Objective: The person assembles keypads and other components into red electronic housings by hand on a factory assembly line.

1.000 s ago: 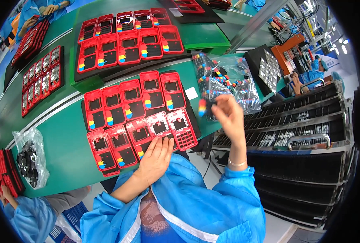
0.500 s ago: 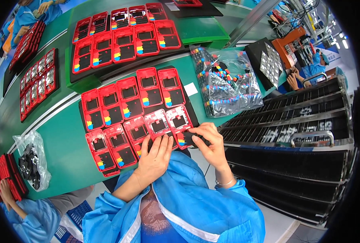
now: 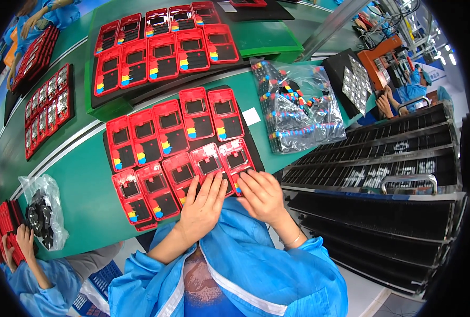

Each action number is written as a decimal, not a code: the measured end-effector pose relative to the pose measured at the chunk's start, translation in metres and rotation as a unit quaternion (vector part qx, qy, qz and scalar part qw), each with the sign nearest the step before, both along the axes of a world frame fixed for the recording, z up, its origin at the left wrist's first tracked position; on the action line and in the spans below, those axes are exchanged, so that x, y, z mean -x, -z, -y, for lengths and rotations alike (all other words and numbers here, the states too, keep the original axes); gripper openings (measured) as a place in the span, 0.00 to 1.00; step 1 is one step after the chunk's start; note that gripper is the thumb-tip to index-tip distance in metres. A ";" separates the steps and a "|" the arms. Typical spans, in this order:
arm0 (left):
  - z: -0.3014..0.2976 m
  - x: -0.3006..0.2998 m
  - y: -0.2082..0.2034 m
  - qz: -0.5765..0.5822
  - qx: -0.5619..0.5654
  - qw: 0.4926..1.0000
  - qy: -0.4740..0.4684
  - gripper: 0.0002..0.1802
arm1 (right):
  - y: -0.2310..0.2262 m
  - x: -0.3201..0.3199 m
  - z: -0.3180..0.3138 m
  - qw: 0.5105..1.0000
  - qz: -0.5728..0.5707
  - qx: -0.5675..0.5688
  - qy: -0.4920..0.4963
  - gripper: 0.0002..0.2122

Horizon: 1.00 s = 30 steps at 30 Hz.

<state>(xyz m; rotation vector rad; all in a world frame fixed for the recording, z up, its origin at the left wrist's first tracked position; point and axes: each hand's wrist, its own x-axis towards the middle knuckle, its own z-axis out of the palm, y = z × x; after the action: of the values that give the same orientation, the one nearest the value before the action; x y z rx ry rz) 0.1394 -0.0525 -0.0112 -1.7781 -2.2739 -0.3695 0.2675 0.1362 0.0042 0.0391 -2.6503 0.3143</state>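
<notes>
Two rows of red plastic device housings lie on a black board (image 3: 250, 138) before me, each with a rectangular window, a dark lower panel and blue-and-yellow tabs. My left hand (image 3: 203, 203) lies flat, fingers stretched, over the lower part of a near-row housing (image 3: 207, 160). Beside it, my right hand (image 3: 262, 198) rests its slightly bent, spread fingers on the lower part of the rightmost near housing (image 3: 236, 158). The fingers cover most of that housing's dark panel. Nothing shows gripped in either hand, though what lies beneath the fingers is hidden.
A raised green stand (image 3: 89, 103) bears another board of red housings. Right of my board lies a clear bag (image 3: 303, 113) of black parts with coloured tabs; another bag (image 3: 44, 214) lies left. A black slotted rack (image 3: 372, 211) stands right. A co-worker's hands (image 3: 24, 240) touch red housings lower left.
My right hand has gone from pinching at a dark panel on the rightmost housing to lying over it with spread fingers. The left hand stays put. A co-worker's second hand has appeared lower left.
</notes>
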 end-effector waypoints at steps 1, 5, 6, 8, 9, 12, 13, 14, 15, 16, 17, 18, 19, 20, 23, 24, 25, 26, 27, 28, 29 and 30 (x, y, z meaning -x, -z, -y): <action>-0.001 0.000 0.000 0.000 -0.001 1.000 0.002 0.29 | 0.010 0.002 0.001 1.000 -0.003 -0.017 0.014 0.19; -0.005 0.000 -0.001 0.015 0.010 1.000 0.014 0.29 | 0.010 0.001 -0.010 0.997 -0.023 -0.072 0.013 0.18; -0.004 0.001 -0.003 0.015 0.024 1.000 0.014 0.29 | 0.009 0.007 -0.011 0.998 -0.022 -0.051 0.000 0.19; -0.005 0.002 -0.001 0.030 0.016 0.999 0.000 0.28 | 0.018 0.012 -0.016 0.998 -0.031 -0.042 -0.016 0.19; -0.005 0.001 0.001 0.028 0.015 1.000 -0.002 0.28 | 0.019 0.012 -0.018 0.999 -0.031 -0.039 -0.021 0.19; -0.004 0.001 0.002 0.030 0.021 0.999 -0.007 0.26 | 0.007 0.012 -0.018 0.999 0.009 -0.027 -0.036 0.23; -0.003 0.001 0.003 0.026 0.019 0.999 -0.004 0.26 | 0.009 0.012 -0.015 0.999 0.016 -0.023 -0.041 0.23; -0.003 0.000 0.004 0.021 0.018 1.000 -0.002 0.26 | 0.014 0.011 -0.014 0.999 0.024 -0.019 -0.045 0.23; -0.004 -0.001 0.003 0.027 0.018 0.999 -0.001 0.26 | 0.019 0.009 -0.016 0.999 0.026 -0.013 -0.044 0.22; -0.004 -0.001 0.004 0.026 0.013 1.000 0.005 0.26 | 0.021 0.008 -0.017 0.998 0.021 -0.024 -0.048 0.21; -0.003 -0.001 0.005 0.023 0.022 0.999 0.002 0.26 | 0.022 0.007 -0.019 0.998 0.018 -0.033 -0.049 0.21; -0.003 -0.001 0.005 0.021 0.031 0.999 -0.002 0.26 | 0.023 0.006 -0.020 0.998 0.016 -0.040 -0.051 0.21; -0.002 -0.002 0.003 0.017 0.032 0.999 -0.002 0.27 | 0.025 0.006 -0.021 0.998 0.015 -0.043 -0.049 0.21; -0.003 -0.002 0.003 0.016 0.031 0.999 -0.001 0.27 | 0.028 0.006 -0.020 0.998 0.002 -0.044 -0.047 0.21; -0.001 -0.001 0.004 0.007 0.034 0.999 -0.003 0.26 | 0.022 0.007 -0.020 0.997 -0.010 -0.054 -0.051 0.20; -0.002 -0.001 0.007 0.006 0.028 1.000 -0.002 0.26 | 0.019 0.006 -0.020 0.997 -0.005 -0.063 -0.054 0.20; -0.001 -0.001 0.007 0.006 0.024 1.000 -0.003 0.26 | 0.021 0.004 -0.022 0.997 -0.009 -0.058 -0.054 0.19; -0.001 -0.001 0.003 0.006 0.027 1.000 0.000 0.26 | 0.025 0.002 -0.023 0.997 -0.013 -0.049 -0.055 0.18; -0.003 -0.001 0.002 0.010 0.023 1.000 -0.001 0.26 | 0.029 0.003 -0.026 0.998 -0.003 -0.046 -0.052 0.17; -0.005 -0.001 0.001 0.013 0.021 1.000 -0.002 0.26 | 0.031 0.003 -0.026 0.998 -0.008 -0.047 -0.046 0.18; -0.006 -0.001 -0.002 0.007 0.026 1.000 -0.002 0.27 | 0.028 0.004 -0.027 0.998 0.002 -0.034 -0.046 0.18; -0.007 0.000 -0.004 0.003 0.034 0.999 -0.001 0.28 | 0.024 0.005 -0.028 0.999 0.013 -0.021 -0.046 0.19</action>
<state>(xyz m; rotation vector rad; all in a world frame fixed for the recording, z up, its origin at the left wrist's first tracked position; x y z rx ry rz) 0.1390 -0.0451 -0.0068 -1.8093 -2.3193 -0.3011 0.2625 0.1644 -0.0197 0.1708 -2.6863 0.2906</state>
